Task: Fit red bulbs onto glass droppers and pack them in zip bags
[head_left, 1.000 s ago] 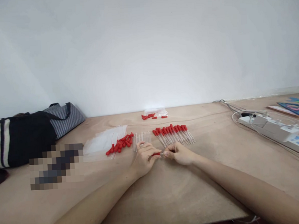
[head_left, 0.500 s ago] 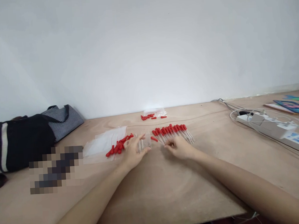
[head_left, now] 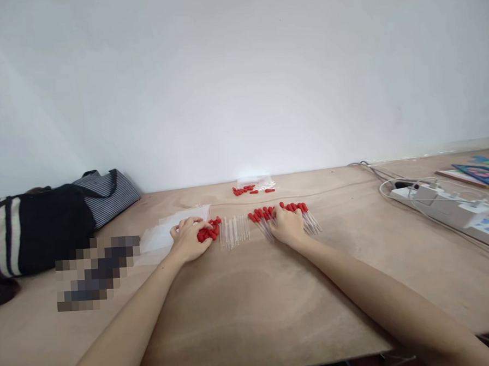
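Row of red-capped clear tubes (head_left: 263,212) lies on the worktop (head_left: 243,314), midway across, nearer the far edge than the near one; red ends point to the far edge, thin ends slant nearward. Right hand (head_left: 288,225) over the row's middle, fingers curled down among the caps; cannot tell whether they grip one. Just left of the row, a batch of uncapped tubes (head_left: 234,230), side by side. Left of these, a heap of loose red bulbs (head_left: 208,234). Left hand (head_left: 189,239) at the heap, half open, fingers spread, thumb apart, fingertips among the bulbs; cannot tell if any is held. Clear plastic bags (head_left: 157,241) lie flat beyond and left of that hand. By the far edge, a smaller group of red bulbs (head_left: 240,191) beside another clear bag (head_left: 255,181). Black bag (head_left: 54,226) toward the far left corner; white power strip (head_left: 438,208) with cables near the right edge.
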Tool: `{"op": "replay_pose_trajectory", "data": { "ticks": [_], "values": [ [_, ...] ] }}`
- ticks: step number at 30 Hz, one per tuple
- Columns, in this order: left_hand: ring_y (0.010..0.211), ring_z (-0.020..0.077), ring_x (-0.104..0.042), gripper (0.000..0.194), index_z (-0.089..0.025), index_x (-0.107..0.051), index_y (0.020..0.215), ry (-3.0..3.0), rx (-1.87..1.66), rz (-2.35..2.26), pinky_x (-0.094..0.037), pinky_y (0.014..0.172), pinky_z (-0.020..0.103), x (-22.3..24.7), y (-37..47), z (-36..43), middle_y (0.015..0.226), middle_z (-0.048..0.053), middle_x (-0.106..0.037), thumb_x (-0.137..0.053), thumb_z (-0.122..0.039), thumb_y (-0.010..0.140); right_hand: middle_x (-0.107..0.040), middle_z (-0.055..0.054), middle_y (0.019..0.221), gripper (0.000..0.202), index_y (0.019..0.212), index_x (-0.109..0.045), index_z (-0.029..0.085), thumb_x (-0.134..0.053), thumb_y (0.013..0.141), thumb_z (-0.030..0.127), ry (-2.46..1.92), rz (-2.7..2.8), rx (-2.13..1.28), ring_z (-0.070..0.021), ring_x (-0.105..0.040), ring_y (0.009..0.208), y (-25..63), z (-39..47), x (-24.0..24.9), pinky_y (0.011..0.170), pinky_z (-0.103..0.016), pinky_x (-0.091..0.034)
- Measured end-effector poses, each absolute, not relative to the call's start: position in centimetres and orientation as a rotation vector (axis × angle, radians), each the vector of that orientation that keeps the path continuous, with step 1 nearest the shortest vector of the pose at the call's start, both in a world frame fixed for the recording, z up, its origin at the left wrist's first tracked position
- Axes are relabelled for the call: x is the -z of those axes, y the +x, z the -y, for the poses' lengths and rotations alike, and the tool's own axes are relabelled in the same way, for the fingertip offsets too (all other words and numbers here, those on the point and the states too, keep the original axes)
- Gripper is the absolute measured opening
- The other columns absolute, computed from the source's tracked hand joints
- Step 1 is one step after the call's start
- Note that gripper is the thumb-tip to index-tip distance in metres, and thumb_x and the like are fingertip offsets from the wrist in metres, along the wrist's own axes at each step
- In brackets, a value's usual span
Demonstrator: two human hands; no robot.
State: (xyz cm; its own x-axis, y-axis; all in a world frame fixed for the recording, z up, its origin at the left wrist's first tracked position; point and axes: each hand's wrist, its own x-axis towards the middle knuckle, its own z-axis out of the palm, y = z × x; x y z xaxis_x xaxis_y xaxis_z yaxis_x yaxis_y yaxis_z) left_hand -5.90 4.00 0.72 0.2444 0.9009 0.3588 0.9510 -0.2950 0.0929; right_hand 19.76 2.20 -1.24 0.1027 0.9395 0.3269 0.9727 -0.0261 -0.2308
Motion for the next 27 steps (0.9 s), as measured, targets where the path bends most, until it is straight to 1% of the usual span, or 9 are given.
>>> {"op": "replay_pose_trajectory", "data": {
  "ticks": [3, 7, 11, 15, 18, 20, 24, 27],
  "values": [
    [0.103, 0.0277, -0.04, 0.018, -0.03, -0.062, 0.084, -2.461, 0.475, 1.642, -0.024, 0.083, 0.046, -0.6, -6.0, -4.1, 0.104, 0.004, -0.051, -0.053, -0.03, 0.069, -0.063, -0.01, 0.086, 0.023, 0.084, -0.058, 0.015, -0.041, 0.078, 0.029, -1.912, 1.923, 0.166, -0.021, -0.055, 0.081, 18.9, -1.9, 0.9, 0.074, -0.035, -0.023],
    [0.103, 0.0258, -0.039, 0.011, -0.027, -0.062, 0.08, -2.535, 0.449, 1.516, -0.023, 0.085, 0.044, -0.4, -6.3, -4.5, 0.105, 0.004, -0.052, -0.054, -0.027, 0.072, -0.064, -0.009, 0.084, 0.026, 0.072, -0.061, 0.017, -0.039, 0.078, 0.028, -1.852, 2.012, 0.141, -0.02, -0.055, 0.08, 16.4, -1.9, 0.4, 0.075, -0.036, -0.024],
    [0.1, 0.023, -0.042, 0.007, -0.024, -0.059, 0.077, -2.574, 0.489, 1.398, -0.023, 0.085, 0.041, -0.4, -6.3, -4.6, 0.1, 0.003, -0.056, -0.053, -0.027, 0.075, -0.064, -0.012, 0.084, 0.021, 0.076, -0.063, 0.015, -0.045, 0.073, 0.025, -1.968, 2.016, -0.011, -0.0207, -0.057, 0.076, 14.2, -2.9, 0.1, 0.077, -0.038, -0.024],
    [0.092, 0.0208, -0.047, 0.009, -0.022, -0.055, 0.078, -2.616, 0.638, 1.352, -0.029, 0.081, 0.037, -0.6, -6.0, -4.6, 0.09, 0.003, -0.06, -0.047, -0.027, 0.079, -0.065, -0.012, 0.082, 0.018, 0.077, -0.064, 0.016, -0.049, 0.068, 0.021, -2.036, 2.026, -0.149, -0.0224, -0.059, 0.077, 13.5, -4.2, -0.2, 0.08, -0.04, -0.023],
    [0.085, 0.0195, -0.049, 0.01, -0.02, -0.054, 0.079, -2.653, 0.761, 1.311, -0.033, 0.079, 0.034, -0.7, -5.7, -4.5, 0.084, 0.003, -0.06, -0.046, -0.027, 0.08, -0.065, -0.012, 0.082, 0.018, 0.077, -0.065, 0.017, -0.052, 0.066, 0.02, -2.071, 2.026, -0.205, -0.024, -0.06, 0.078, 13.3, -4.9, -0.4, 0.08, -0.042, -0.024],
    [0.083, 0.0188, -0.05, 0.011, -0.019, -0.053, 0.082, -2.665, 0.849, 1.276, -0.036, 0.078, 0.033, -0.6, -5.4, -4.3, 0.085, 0.004, -0.059, -0.045, -0.026, 0.08, -0.065, -0.013, 0.084, 0.019, 0.079, -0.065, 0.016, -0.052, 0.066, 0.021, -2.088, 2.018, -0.228, -0.0244, -0.06, 0.079, 13.2, -5.0, -0.7, 0.081, -0.043, -0.025],
    [0.084, 0.0174, -0.052, 0.02, -0.018, -0.048, 0.1, -2.718, 0.989, 1.232, -0.04, 0.077, 0.031, -0.5, -4.9, -3.6, 0.091, 0.005, -0.057, -0.04, -0.024, 0.083, -0.065, -0.013, 0.085, 0.019, 0.08, -0.064, 0.015, -0.052, 0.066, 0.021, -2.076, 2.005, -0.23, -0.0241, -0.059, 0.08, 13.3, -4.6, -1.5, 0.081, -0.042, -0.027],
    [0.089, 0.0168, -0.052, 0.025, -0.019, -0.046, 0.106, -2.765, 1.043, 1.182, -0.041, 0.08, 0.031, -0.4, -4.3, -3.2, 0.096, 0.006, -0.054, -0.037, -0.022, 0.084, -0.065, -0.013, 0.085, 0.021, 0.079, -0.064, 0.015, -0.046, 0.072, 0.024, -2.02, 2.011, -0.19, -0.0237, -0.058, 0.082, 14.5, -3.5, -2.0, 0.078, -0.038, -0.03]
  ]
}}
